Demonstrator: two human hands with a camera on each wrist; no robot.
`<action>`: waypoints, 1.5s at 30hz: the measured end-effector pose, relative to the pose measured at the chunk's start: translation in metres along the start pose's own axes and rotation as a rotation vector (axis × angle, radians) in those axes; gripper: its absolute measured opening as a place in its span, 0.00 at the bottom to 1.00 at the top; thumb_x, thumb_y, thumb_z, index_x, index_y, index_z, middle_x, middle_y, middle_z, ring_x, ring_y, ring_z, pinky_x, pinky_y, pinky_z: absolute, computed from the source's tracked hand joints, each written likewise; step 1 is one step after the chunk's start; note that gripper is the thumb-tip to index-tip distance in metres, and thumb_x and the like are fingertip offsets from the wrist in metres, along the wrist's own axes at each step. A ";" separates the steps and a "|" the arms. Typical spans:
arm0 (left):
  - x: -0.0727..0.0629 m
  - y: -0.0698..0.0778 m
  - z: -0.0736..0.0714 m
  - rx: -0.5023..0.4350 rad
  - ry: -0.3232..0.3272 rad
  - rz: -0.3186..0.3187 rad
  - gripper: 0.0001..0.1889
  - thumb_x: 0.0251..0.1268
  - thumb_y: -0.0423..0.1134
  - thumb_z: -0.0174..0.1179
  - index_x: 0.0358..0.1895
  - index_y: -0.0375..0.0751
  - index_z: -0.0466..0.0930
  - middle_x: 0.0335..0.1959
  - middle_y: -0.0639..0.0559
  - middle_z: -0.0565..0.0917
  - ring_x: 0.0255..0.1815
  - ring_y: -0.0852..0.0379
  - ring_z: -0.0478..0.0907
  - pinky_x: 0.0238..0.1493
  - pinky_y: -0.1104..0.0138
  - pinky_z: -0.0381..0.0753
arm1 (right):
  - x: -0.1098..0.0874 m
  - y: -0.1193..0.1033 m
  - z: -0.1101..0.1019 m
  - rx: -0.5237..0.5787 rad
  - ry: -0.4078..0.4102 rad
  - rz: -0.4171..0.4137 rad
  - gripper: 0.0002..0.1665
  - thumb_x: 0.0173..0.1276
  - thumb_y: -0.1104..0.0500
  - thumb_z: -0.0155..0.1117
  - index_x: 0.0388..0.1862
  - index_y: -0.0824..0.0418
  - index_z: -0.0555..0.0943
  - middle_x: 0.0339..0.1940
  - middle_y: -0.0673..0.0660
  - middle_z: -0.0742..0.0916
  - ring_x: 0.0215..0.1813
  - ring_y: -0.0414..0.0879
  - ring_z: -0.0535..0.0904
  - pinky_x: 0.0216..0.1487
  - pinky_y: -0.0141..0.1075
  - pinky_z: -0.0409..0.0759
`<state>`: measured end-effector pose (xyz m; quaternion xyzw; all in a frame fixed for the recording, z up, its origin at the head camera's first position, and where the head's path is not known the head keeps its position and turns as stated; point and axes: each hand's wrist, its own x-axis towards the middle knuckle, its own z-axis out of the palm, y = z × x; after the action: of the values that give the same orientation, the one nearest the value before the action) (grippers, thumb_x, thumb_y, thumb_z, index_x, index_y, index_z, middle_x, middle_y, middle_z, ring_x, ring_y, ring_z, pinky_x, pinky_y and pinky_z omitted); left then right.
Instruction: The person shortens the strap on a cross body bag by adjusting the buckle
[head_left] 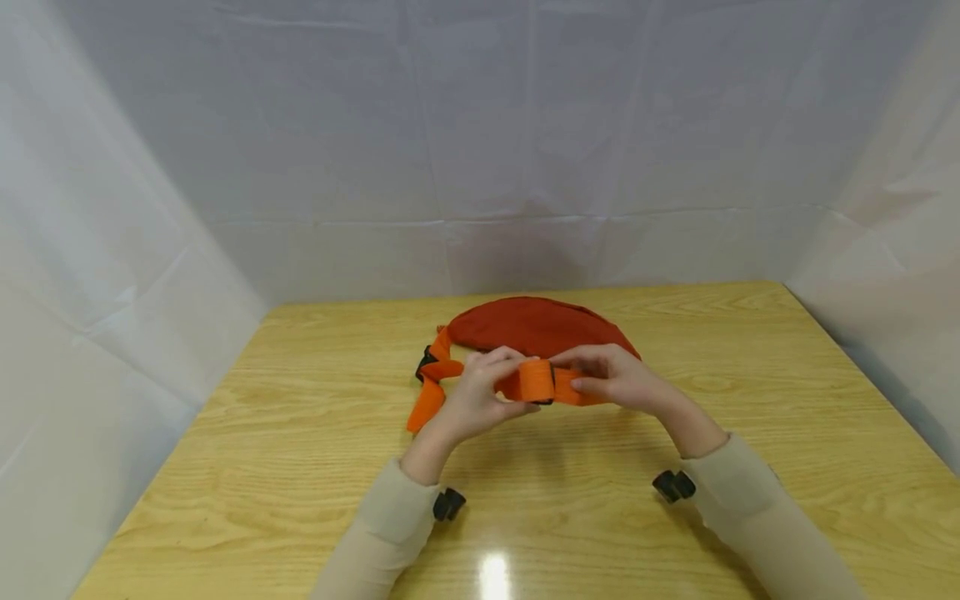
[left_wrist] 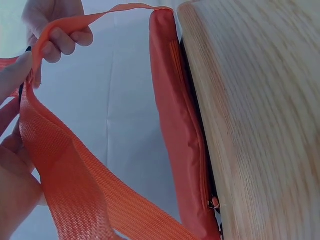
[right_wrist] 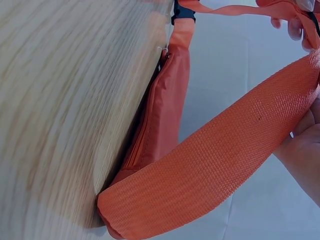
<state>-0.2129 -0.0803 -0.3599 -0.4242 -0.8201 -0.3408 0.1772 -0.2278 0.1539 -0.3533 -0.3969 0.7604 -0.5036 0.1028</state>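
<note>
The bag (head_left: 536,321) lies on the bench (head_left: 247,500) just beyond my hands, its long axis running left to right and its curved edge away from me; the stretch of strap (head_left: 536,381) I hold up on the near side of the bag runs roughly along that same axis. My left hand (head_left: 483,392) is in front of the bag's left half, thumb and fingers pinching a folded-over loop of strap at the black slider (head_left: 553,382), which sits between my hands in front of the bag's middle. My right hand (head_left: 611,375) is in front of the bag's right half, fingers and thumb narrowed on the flat strap. The right looks the nearer to the bag's right end, though I cannot tell how much room separates fingers and bag. From the wrists, the strap rises off the bench to my grip on the bag's near side. Off the bag's left end are a black buckle (head_left: 426,364) and a strap tail (head_left: 424,410) pointing back toward me. The bench, pale grained wood, reaches past both ends of the bag, with a bright glare in front of it; pale sheets (head_left: 525,150) hang behind the bag and to either side.
</note>
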 end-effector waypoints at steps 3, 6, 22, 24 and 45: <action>0.001 0.001 0.001 0.001 -0.001 0.000 0.24 0.39 0.37 0.72 0.45 0.38 0.79 0.38 0.53 0.77 0.38 0.60 0.73 0.40 0.61 0.59 | 0.001 -0.001 0.000 0.008 -0.004 -0.008 0.20 0.64 0.67 0.53 0.55 0.71 0.70 0.49 0.64 0.78 0.47 0.47 0.75 0.44 0.37 0.74; 0.002 0.002 0.001 0.007 -0.005 0.002 0.22 0.39 0.37 0.72 0.43 0.38 0.79 0.38 0.53 0.77 0.38 0.60 0.73 0.41 0.60 0.59 | 0.001 -0.001 0.001 0.012 0.002 -0.013 0.19 0.64 0.67 0.53 0.54 0.71 0.70 0.46 0.64 0.79 0.44 0.46 0.76 0.42 0.37 0.75; 0.002 0.003 0.003 0.057 -0.001 -0.051 0.22 0.40 0.39 0.71 0.43 0.39 0.79 0.37 0.52 0.78 0.39 0.59 0.74 0.42 0.60 0.60 | 0.000 -0.007 0.020 -0.207 0.169 0.025 0.36 0.51 0.56 0.69 0.59 0.65 0.69 0.52 0.62 0.77 0.44 0.46 0.75 0.38 0.33 0.75; 0.002 0.003 0.003 0.067 -0.002 -0.055 0.22 0.40 0.39 0.71 0.43 0.39 0.79 0.37 0.53 0.78 0.38 0.58 0.74 0.41 0.61 0.61 | 0.000 -0.006 0.021 -0.261 0.192 -0.012 0.36 0.50 0.57 0.69 0.58 0.65 0.71 0.52 0.61 0.78 0.43 0.46 0.76 0.37 0.34 0.74; 0.001 0.001 -0.001 0.189 0.012 -0.070 0.20 0.43 0.40 0.70 0.42 0.39 0.77 0.37 0.52 0.79 0.37 0.59 0.73 0.44 0.57 0.61 | 0.002 -0.002 0.023 -0.431 0.323 -0.141 0.31 0.46 0.61 0.72 0.51 0.67 0.76 0.43 0.60 0.82 0.37 0.46 0.77 0.34 0.35 0.75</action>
<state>-0.2126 -0.0798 -0.3582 -0.3746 -0.8617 -0.2706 0.2095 -0.2152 0.1362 -0.3626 -0.3763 0.8270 -0.3929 -0.1421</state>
